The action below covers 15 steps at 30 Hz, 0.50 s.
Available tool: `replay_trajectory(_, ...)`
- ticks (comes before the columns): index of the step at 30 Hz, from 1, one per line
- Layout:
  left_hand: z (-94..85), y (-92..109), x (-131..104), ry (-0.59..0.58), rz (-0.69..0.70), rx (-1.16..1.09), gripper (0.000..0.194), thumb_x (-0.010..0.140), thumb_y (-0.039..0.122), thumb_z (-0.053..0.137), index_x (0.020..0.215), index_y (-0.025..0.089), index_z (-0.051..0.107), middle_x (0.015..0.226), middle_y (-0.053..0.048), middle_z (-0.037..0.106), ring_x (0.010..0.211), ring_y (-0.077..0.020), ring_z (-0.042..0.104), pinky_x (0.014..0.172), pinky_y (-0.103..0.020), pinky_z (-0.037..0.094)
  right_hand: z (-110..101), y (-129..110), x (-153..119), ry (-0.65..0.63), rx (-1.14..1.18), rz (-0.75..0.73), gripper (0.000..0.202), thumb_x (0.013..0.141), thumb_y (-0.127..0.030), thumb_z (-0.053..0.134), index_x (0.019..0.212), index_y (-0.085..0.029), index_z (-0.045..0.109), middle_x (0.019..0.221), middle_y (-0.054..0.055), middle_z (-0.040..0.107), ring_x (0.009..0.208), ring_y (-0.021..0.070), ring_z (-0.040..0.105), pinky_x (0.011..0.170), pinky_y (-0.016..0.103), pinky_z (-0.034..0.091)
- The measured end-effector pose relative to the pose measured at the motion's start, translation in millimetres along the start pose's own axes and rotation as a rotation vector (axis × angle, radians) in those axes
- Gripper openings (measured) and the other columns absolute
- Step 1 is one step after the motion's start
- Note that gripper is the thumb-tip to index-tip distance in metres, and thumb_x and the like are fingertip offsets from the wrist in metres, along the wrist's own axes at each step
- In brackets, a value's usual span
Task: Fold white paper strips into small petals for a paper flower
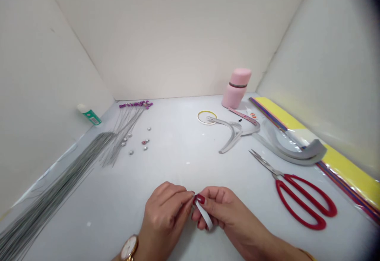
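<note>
Both my hands meet low in the middle of the view, above the table. My right hand (218, 207) pinches a narrow white paper strip (204, 216) between thumb and fingers; its loose end curls down across the fingers. Fingertips of my left hand (169, 207) are pressed together at the strip's upper end, touching the right fingertips. Whatever small bit lies between the left fingertips is hidden. To the right lie scissors with red handles (299, 203), blades slightly apart. Several small silvery folded pieces (131, 152) are scattered left of centre.
A thick bundle of grey wires (65, 178) runs along the left. Purple-tipped wires (136, 104) lie behind it, near a green glue stick (90, 115). Towards the right are a pink bottle (236, 88), a tape ring (207, 112), pale strips (231, 134) and coloured sheets (341, 158). White walls surround the table.
</note>
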<state>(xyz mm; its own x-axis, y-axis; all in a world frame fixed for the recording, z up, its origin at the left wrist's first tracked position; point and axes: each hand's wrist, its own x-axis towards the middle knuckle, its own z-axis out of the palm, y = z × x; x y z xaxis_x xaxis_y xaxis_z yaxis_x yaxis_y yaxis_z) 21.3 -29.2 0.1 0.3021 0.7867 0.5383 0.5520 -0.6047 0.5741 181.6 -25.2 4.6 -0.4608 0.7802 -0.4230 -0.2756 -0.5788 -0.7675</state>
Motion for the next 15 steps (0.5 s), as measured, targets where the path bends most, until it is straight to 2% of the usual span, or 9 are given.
replay_trajectory(4,-1.0,-2.5,0.1,-0.029,0.066,0.064,0.015,0.076,0.006,0.056,0.086,0.015,0.063,0.071,-0.006,0.066,0.063,-0.0166,0.054,0.058,-0.030,0.045,-0.1,0.1,-0.3,-0.017,0.021,-0.022,0.029,0.077,-0.037,0.059,0.068,-0.010,0.061,0.057,0.003,0.061,0.055,0.0094,0.051,0.054,0.020,0.031)
replay_trajectory(10,-2.4,-1.2,3.7,-0.097,0.079,0.055,0.018,0.078,0.007,0.053,0.088,0.017,0.064,0.078,-0.006,0.067,0.067,-0.0168,0.056,0.061,-0.029,0.047,-0.6,-1.6,1.4,0.038,0.062,-0.005,0.022,0.072,-0.032,0.065,0.071,-0.010,0.063,0.064,0.004,0.064,0.055,0.0088,0.053,0.055,0.020,0.035)
replay_trajectory(12,-2.3,-0.7,2.9,-0.128,0.024,-0.006,0.020,0.078,0.006,0.052,0.091,0.017,0.064,0.083,-0.007,0.067,0.071,-0.0172,0.058,0.065,-0.030,0.048,-0.7,-2.6,2.0,0.049,0.066,-0.011,0.022,0.072,-0.032,0.066,0.072,-0.010,0.064,0.063,0.004,0.064,0.055,0.0088,0.053,0.055,0.019,0.035)
replay_trajectory(15,-0.2,-0.1,0.9,-0.144,-0.185,-0.183,0.020,0.079,0.009,0.052,0.091,0.018,0.065,0.086,-0.007,0.067,0.077,-0.0170,0.060,0.069,-0.028,0.049,-1.0,-2.8,2.5,0.062,0.047,-0.029,0.021,0.072,-0.032,0.065,0.076,-0.011,0.065,0.063,0.003,0.063,0.055,0.0089,0.052,0.055,0.019,0.036)
